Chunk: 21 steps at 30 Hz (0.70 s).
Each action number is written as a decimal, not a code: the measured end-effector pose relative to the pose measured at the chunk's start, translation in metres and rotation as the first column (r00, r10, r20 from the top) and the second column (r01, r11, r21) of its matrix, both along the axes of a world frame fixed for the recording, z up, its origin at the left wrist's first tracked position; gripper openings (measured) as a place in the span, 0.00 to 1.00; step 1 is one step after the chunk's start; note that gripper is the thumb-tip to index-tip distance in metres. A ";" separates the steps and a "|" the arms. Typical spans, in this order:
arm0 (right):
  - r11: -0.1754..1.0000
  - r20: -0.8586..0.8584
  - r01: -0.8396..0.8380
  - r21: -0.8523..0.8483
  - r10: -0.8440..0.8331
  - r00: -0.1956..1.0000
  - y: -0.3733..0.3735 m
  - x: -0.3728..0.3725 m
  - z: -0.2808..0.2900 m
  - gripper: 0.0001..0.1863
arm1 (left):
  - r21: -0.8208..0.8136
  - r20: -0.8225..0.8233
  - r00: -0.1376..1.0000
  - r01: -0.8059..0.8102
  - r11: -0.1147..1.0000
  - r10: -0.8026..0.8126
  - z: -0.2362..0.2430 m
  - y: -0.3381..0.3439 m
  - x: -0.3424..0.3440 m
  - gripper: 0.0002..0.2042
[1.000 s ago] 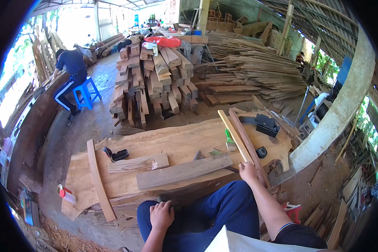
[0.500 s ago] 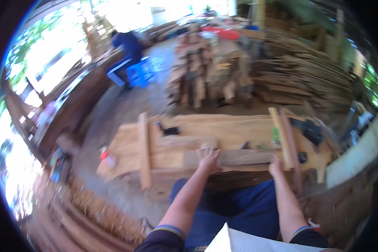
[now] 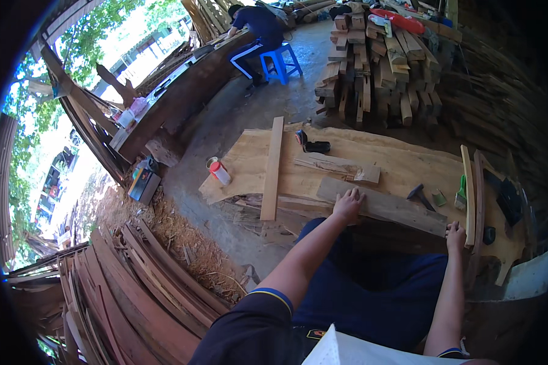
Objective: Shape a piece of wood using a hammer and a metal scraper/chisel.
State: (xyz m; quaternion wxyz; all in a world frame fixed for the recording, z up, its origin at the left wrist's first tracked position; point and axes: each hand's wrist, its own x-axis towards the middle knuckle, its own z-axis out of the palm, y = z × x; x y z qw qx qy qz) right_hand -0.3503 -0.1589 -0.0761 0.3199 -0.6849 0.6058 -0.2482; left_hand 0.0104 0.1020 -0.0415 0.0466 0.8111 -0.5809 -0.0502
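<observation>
My left hand (image 3: pixel 348 205) grips the near edge of a weathered grey board (image 3: pixel 389 208) lying on a live-edge slab (image 3: pixel 237 155). At that board's right end, my right hand (image 3: pixel 455 236) has its fingers closed on it, beside an upright-running pale strip (image 3: pixel 467 194). Around them on the slab lie a short cracked board (image 3: pixel 338 167), a black tool (image 3: pixel 313 146), a hammer (image 3: pixel 417 196), a green-handled brush (image 3: pixel 461 191), a black box (image 3: pixel 508 201) and a red-lidded container (image 3: pixel 219 172). A light plank (image 3: pixel 271 170) crosses the slab's left part.
A person (image 3: pixel 256 36) sits on a blue stool (image 3: pixel 280 64) by a long timber bench (image 3: pixel 170 103). Stacked beams (image 3: pixel 377 70) stand behind the slab. Long offcut planks (image 3: pixel 140 280) lie at lower left, below a box (image 3: pixel 143 185) on the ground.
My left hand has moved from my lap forward onto the grey board. My right hand has left the pale strip for the board's right end. The view has swung left.
</observation>
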 end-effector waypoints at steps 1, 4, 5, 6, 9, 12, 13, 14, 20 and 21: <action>0.997 0.031 -0.003 0.079 0.000 1.000 -0.002 -0.006 -0.002 0.27 | -0.029 0.059 0.998 -0.004 1.000 0.006 0.002 -0.001 -0.002 0.44; 0.998 -0.027 0.000 0.067 0.002 1.000 -0.003 -0.013 -0.008 0.24 | -0.012 -0.015 1.000 -0.002 1.000 0.002 0.010 -0.002 -0.005 0.44; 0.997 -0.024 0.005 0.073 -0.003 1.000 0.000 -0.011 -0.007 0.24 | -0.006 -0.012 1.000 0.003 1.000 -0.003 0.014 -0.005 -0.005 0.44; 1.000 -0.122 -0.018 0.009 0.019 0.992 0.001 -0.009 -0.005 0.22 | 0.030 -0.028 0.999 -0.021 0.999 0.021 0.018 -0.010 -0.004 0.46; 0.997 -0.269 -0.044 -0.071 0.024 0.963 0.016 0.009 0.008 0.19 | 0.083 -0.034 0.998 -0.040 0.996 0.043 0.019 -0.017 -0.001 0.49; 0.993 -0.328 -0.070 -0.094 0.036 0.944 0.025 0.022 0.015 0.16 | 0.048 -0.021 1.000 -0.020 0.999 0.021 0.012 -0.027 0.001 0.51; 0.992 -0.341 -0.097 -0.086 0.062 0.938 0.027 0.022 0.015 0.15 | 0.007 -0.016 1.000 -0.003 1.000 0.003 0.008 -0.029 0.001 0.52; 0.993 -0.336 -0.091 -0.080 0.059 0.940 0.028 0.022 0.015 0.15 | 0.014 -0.012 1.000 0.003 1.000 -0.003 0.004 -0.032 0.003 0.52; 0.989 -0.221 -0.061 -0.132 0.031 0.975 0.023 0.017 0.018 0.12 | -0.162 -0.010 0.974 0.224 0.961 -0.228 -0.020 -0.040 0.008 0.50; 0.990 -0.228 -0.059 -0.127 0.029 0.973 0.024 0.019 0.018 0.12 | -0.222 0.001 0.979 0.200 0.954 -0.205 -0.026 -0.034 0.005 0.47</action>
